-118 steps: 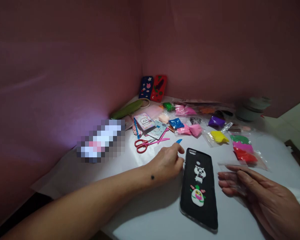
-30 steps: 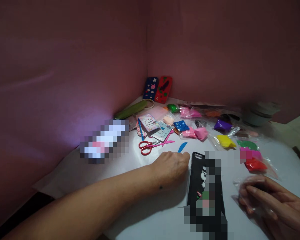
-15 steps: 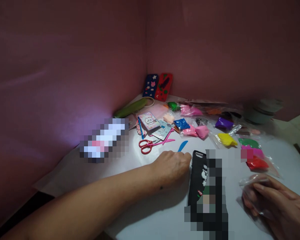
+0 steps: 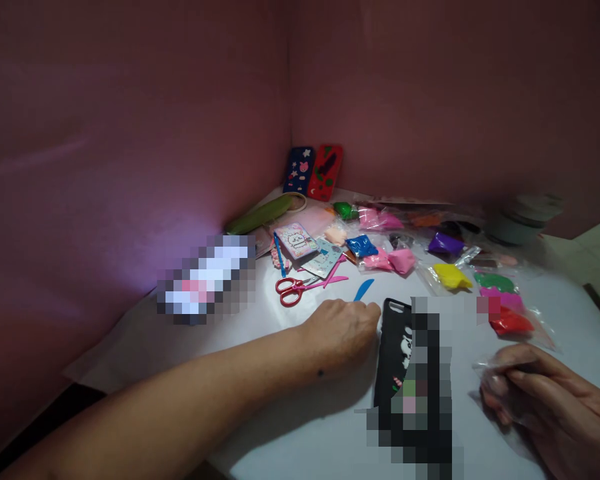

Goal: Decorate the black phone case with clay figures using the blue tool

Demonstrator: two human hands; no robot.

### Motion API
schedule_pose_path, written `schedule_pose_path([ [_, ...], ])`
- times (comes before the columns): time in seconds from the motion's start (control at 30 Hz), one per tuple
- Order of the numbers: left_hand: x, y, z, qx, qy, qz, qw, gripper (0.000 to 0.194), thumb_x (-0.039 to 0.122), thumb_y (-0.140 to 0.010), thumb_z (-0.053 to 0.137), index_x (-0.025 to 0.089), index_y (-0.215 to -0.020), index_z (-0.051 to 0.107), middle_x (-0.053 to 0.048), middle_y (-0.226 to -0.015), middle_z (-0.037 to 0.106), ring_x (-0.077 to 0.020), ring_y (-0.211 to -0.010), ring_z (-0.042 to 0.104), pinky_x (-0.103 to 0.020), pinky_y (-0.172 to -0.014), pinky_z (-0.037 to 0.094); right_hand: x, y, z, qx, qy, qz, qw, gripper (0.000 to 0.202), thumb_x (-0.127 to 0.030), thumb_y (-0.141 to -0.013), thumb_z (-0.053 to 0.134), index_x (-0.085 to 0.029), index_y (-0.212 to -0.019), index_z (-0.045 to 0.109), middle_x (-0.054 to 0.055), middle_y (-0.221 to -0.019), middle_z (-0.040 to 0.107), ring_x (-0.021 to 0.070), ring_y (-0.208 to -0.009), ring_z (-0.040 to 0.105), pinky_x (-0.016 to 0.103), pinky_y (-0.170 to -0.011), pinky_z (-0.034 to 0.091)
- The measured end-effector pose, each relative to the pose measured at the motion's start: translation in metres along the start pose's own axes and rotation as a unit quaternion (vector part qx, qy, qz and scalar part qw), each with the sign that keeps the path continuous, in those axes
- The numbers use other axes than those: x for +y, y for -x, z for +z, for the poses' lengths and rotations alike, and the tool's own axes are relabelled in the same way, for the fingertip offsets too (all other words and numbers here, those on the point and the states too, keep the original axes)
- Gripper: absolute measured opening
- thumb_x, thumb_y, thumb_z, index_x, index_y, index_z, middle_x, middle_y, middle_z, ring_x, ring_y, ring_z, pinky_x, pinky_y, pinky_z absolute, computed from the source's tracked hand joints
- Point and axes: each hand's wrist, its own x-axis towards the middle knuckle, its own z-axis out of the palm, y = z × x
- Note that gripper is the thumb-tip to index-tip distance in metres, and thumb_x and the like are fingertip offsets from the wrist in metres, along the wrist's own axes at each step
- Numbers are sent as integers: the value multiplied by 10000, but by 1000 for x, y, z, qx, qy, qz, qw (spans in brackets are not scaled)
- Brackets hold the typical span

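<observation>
My left hand (image 4: 341, 333) rests on the table in a curled fist, knuckles up, beside the black phone case (image 4: 391, 353). Its fingertips face away from me, so anything inside them is hidden. Raised white and red figures decorate the phone case, and blurred blocks cover its right part. On the right, my right hand (image 4: 550, 393) is closed on a clear plastic bag (image 4: 490, 373), pinched between thumb and fingers. Just beyond my left fist lies a blue plastic knife (image 4: 365, 290).
Red-handled scissors (image 4: 290, 292), small booklets (image 4: 297, 241) and bagged coloured clay, such as a yellow packet (image 4: 450, 276) and a red packet (image 4: 511, 322), spread across the table. Two decorated phone cases (image 4: 326, 173) lean in the corner. A pixelated bright screen (image 4: 207, 273) stands left.
The view has shifted very slightly. My right hand and the plastic bag have turned a little; my left fist stays beside the phone case.
</observation>
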Motion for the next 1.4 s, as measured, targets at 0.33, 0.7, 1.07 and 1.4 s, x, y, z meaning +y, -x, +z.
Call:
schedule_pose_path([
  [0.33, 1, 0, 0, 5, -4, 1, 1000, 161, 132, -853, 382, 144, -923, 526, -106, -852, 684, -255, -719, 671, -316, -543, 419, -3, 1, 2, 3, -7, 12, 1000, 204, -326, -572, 771, -222, -591, 596, 3, -581, 567, 158, -486, 510, 249, -463, 469],
  [0.7, 1, 2, -2, 1, 0, 3, 1000, 145, 125, -843, 394, 147, -917, 518, -101, -854, 679, -247, -727, 669, -318, -566, 435, -9, 2, 8, 3, -36, 32, 999, 253, -370, -580, 799, -237, -682, 611, 1, -504, 566, 164, -442, 503, 262, -429, 434],
  [1.07, 2, 1, -2, 2, -6, -1, 1000, 163, 143, -874, 367, 148, -924, 522, -106, -861, 682, -253, -734, 668, -326, -574, 450, -14, 4, 16, 25, -28, 59, 998, 347, -451, -595, 772, -222, -521, 522, -15, -437, 496, 154, -405, 465, 253, -373, 392],
  [1.4, 1, 1, -1, 0, -3, -3, 1000, 167, 151, -879, 348, 153, -918, 510, -111, -861, 678, -265, -734, 667, -334, -565, 427, -14, 4, 14, 23, 32, 12, 999, 412, -464, -734, 671, -212, -478, 469, -4, -434, 494, 144, -382, 449, 269, -385, 406],
])
